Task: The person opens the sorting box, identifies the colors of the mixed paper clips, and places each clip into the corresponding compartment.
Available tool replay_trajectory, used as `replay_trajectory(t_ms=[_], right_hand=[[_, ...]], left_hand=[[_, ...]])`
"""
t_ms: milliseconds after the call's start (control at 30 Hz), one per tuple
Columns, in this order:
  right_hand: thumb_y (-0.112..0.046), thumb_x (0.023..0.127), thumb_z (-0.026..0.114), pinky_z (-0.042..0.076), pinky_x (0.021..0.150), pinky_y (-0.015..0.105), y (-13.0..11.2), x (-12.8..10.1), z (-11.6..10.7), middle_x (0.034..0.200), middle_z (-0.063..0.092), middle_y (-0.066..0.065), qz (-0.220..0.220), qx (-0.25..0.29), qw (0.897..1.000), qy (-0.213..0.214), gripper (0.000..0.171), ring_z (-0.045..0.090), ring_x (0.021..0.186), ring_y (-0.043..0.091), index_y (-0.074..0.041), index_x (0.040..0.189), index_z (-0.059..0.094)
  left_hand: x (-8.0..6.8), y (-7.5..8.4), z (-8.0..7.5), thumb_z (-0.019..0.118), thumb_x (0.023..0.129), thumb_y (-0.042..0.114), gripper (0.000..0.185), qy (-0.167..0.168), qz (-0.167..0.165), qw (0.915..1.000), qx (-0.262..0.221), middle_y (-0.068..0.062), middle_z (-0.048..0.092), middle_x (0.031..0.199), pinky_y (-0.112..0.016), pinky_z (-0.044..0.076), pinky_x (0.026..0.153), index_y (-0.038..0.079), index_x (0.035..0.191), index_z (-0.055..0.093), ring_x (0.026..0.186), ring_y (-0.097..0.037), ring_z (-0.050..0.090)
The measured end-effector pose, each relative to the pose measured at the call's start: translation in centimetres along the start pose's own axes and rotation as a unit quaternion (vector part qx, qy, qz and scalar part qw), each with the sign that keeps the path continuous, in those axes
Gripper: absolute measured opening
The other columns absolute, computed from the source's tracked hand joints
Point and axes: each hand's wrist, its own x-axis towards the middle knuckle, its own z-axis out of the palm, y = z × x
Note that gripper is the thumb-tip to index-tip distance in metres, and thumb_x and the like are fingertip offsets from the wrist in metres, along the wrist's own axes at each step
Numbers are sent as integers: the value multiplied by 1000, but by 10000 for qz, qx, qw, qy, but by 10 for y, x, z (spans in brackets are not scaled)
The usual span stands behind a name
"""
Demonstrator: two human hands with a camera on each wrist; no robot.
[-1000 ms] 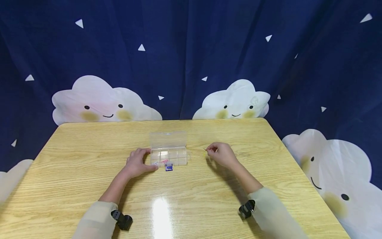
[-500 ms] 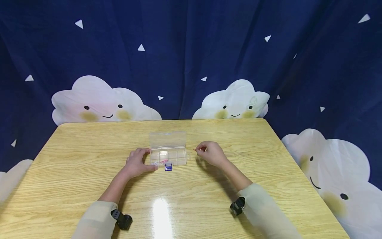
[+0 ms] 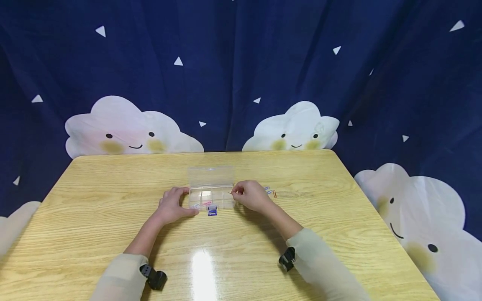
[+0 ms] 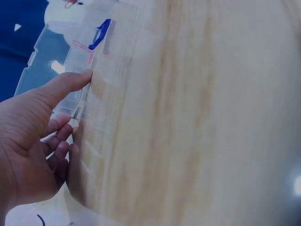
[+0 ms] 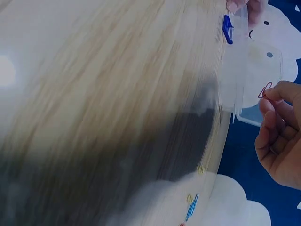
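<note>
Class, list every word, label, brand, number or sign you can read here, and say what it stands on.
None can be read.
Clear box and its blue latch: no legible lettering.
Curtain: only drawn clouds and triangles.
Faint mark on one cloud: too small to read.

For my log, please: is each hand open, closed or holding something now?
Left hand: holding the clear compartment box.
Right hand: pinching a red paper clip.

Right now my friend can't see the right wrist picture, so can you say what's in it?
The right hand pinches a red paper clip near an open clear box with a blue latch. The left hand is at the box's far end; blue and yellow clips lie on the wooden table.
</note>
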Motion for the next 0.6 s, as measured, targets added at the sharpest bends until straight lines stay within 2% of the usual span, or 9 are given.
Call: replay_trajectory(t_ms=[400, 600], right_hand=[[-18, 85, 62, 34, 55, 17, -15, 10, 16, 66, 57, -6, -134, -89, 9990, -406, 12, 43, 59, 4, -11, 84, 72], [-18, 86, 62, 36, 55, 18, -20, 13, 21, 67, 59, -6, -43, -18, 9985, -542, 13, 44, 58, 4, -12, 86, 73]], left_hand=[[0, -2, 2, 78, 71, 44, 78, 17, -17, 10000, 18, -20, 44, 134, -57, 28, 97, 3, 129, 48, 123, -42, 32], [1, -1, 2, 79, 70, 43, 77, 58, -5, 10000, 14, -20, 44, 133, -56, 28, 96, 3, 128, 48, 122, -42, 33]])
